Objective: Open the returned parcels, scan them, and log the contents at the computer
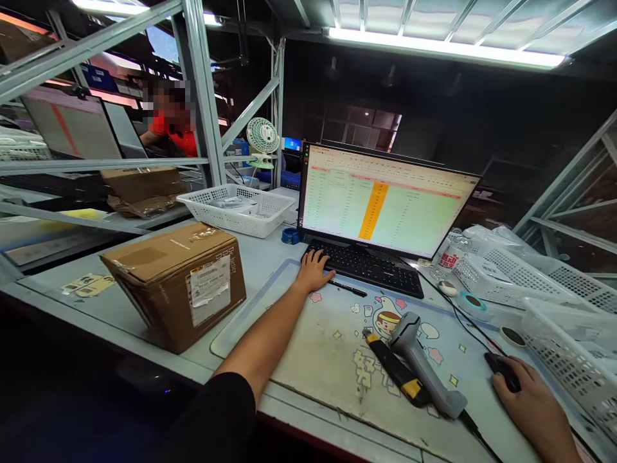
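My left hand lies on the left end of a black keyboard, its fingers spread over the keys. A black pen rests just beside it. My right hand is wrapped over a black computer mouse at the right of the desk. Between my arms, a grey barcode scanner and a black-and-yellow utility knife lie touching on a printed desk mat. Behind the keyboard stands a monitor showing a spreadsheet with an orange column.
A taped cardboard box stands left of my forearm. Behind it is a white plastic basket. More white baskets, tape rolls and a plastic bottle line the right. A person in red is beyond the metal frame.
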The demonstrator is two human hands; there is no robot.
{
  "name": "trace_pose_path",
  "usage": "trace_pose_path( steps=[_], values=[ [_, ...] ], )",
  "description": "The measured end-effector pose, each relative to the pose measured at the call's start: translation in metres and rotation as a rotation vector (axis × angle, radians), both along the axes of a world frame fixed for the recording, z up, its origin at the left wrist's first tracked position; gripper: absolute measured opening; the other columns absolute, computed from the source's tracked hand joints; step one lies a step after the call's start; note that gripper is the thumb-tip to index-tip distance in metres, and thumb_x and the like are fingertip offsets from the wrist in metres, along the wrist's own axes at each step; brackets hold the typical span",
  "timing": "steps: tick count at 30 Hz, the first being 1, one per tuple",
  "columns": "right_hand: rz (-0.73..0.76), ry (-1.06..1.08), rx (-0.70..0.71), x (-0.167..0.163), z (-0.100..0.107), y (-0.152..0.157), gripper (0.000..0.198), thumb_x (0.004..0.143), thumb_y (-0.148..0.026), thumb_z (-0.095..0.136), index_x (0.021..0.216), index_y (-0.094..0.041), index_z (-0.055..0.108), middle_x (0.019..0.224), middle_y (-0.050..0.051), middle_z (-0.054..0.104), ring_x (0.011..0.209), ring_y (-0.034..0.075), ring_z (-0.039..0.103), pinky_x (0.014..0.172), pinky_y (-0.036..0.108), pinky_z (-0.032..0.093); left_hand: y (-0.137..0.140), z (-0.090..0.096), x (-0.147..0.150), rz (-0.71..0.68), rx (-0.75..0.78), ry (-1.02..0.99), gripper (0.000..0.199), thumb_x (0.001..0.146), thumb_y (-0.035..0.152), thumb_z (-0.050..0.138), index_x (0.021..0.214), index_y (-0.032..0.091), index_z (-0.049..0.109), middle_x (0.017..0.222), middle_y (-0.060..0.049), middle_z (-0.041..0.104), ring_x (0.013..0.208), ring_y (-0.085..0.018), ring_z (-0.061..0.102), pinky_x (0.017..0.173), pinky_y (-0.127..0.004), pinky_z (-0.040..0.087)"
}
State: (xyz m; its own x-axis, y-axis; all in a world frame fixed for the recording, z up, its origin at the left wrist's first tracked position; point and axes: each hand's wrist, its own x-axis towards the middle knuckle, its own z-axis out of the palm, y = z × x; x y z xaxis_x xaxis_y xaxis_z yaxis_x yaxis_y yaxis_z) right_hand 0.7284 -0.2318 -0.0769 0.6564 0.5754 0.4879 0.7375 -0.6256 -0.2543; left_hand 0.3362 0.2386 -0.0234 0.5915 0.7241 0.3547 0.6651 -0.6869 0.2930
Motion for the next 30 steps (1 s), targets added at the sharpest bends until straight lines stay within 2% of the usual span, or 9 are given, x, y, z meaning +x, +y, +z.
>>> trace_pose_path(
  steps=[3, 6, 10, 13, 19, 25, 28, 30],
  values=[
    [0.011, -0.04, 0.015, -0.019, 0.008, 0.002, 0.054, 0.094, -0.061, 0.042, 0.125, -0.025, 0.069, 0.144, 0.01, 0.063, 0.119, 0.036, 0.067, 0.094, 0.051, 0.058, -0.004, 0.007, 0.006, -0.007, 0.008, 0.002, 0.066, 0.101, 0.059, 0.052, 0.155, 0.021, 0.056, 0.172, -0.014, 0.042, 0.164, -0.041, 0.027, 0.137, -0.058, 0.019],
    [0.029, -0.062, 0.015, -0.031, 0.017, 0.004, 0.053, 0.094, -0.056, 0.043, 0.125, -0.021, 0.069, 0.142, 0.013, 0.063, 0.12, 0.035, 0.065, 0.102, 0.05, 0.055, -0.01, 0.017, 0.027, -0.064, 0.019, 0.017, 0.067, 0.101, 0.058, 0.052, 0.155, 0.017, 0.056, 0.169, -0.016, 0.045, 0.161, -0.041, 0.029, 0.137, -0.056, 0.016],
    [0.027, -0.085, 0.013, -0.035, 0.023, 0.005, 0.053, 0.093, -0.052, 0.044, 0.125, -0.019, 0.07, 0.143, 0.014, 0.063, 0.121, 0.035, 0.064, 0.102, 0.049, 0.054, -0.021, 0.024, 0.075, -0.197, 0.021, 0.059, 0.07, 0.101, 0.06, 0.051, 0.156, 0.017, 0.055, 0.164, -0.016, 0.051, 0.158, -0.039, 0.035, 0.137, -0.053, 0.015],
    [0.026, -0.093, -0.008, -0.037, 0.025, 0.004, 0.052, 0.095, -0.051, 0.043, 0.126, -0.018, 0.069, 0.143, 0.014, 0.063, 0.12, 0.035, 0.064, 0.1, 0.048, 0.054, -0.027, 0.023, 0.108, -0.246, 0.012, 0.092, 0.073, 0.1, 0.065, 0.05, 0.156, 0.019, 0.055, 0.163, -0.015, 0.053, 0.157, -0.04, 0.037, 0.136, -0.056, 0.017],
    [0.048, -0.071, 0.012, -0.044, 0.029, 0.004, 0.05, 0.096, -0.047, 0.043, 0.127, -0.019, 0.071, 0.137, 0.015, 0.064, 0.12, 0.036, 0.063, 0.102, 0.052, 0.054, -0.037, 0.023, 0.15, -0.301, 0.018, 0.115, 0.081, 0.102, 0.071, 0.042, 0.163, 0.018, 0.048, 0.171, -0.014, 0.046, 0.163, -0.041, 0.026, 0.137, -0.059, 0.01],
    [0.02, -0.038, -0.019, -0.033, 0.02, 0.004, 0.053, 0.095, -0.053, 0.041, 0.127, -0.021, 0.068, 0.148, 0.013, 0.06, 0.122, 0.038, 0.064, 0.096, 0.054, 0.057, -0.048, 0.028, 0.172, -0.319, 0.025, 0.178, 0.08, 0.103, 0.071, 0.039, 0.164, 0.02, 0.048, 0.167, -0.013, 0.052, 0.164, -0.04, 0.028, 0.137, -0.062, 0.007],
    [0.021, -0.01, -0.047, -0.028, 0.018, 0.005, 0.055, 0.094, -0.057, 0.04, 0.126, -0.022, 0.068, 0.148, 0.012, 0.061, 0.121, 0.039, 0.066, 0.092, 0.054, 0.058, -0.051, 0.035, 0.171, -0.317, 0.027, 0.197, 0.086, 0.102, 0.073, 0.041, 0.166, 0.015, 0.046, 0.163, -0.017, 0.056, 0.166, -0.042, 0.024, 0.137, -0.062, 0.004],
    [0.014, -0.002, -0.043, -0.028, 0.018, 0.006, 0.057, 0.094, -0.058, 0.038, 0.127, -0.023, 0.067, 0.147, 0.012, 0.061, 0.122, 0.039, 0.065, 0.093, 0.053, 0.058, -0.053, 0.041, 0.163, -0.323, 0.026, 0.203, 0.086, 0.102, 0.073, 0.041, 0.167, 0.017, 0.045, 0.165, -0.016, 0.054, 0.167, -0.043, 0.022, 0.136, -0.064, 0.006]
  ],
)
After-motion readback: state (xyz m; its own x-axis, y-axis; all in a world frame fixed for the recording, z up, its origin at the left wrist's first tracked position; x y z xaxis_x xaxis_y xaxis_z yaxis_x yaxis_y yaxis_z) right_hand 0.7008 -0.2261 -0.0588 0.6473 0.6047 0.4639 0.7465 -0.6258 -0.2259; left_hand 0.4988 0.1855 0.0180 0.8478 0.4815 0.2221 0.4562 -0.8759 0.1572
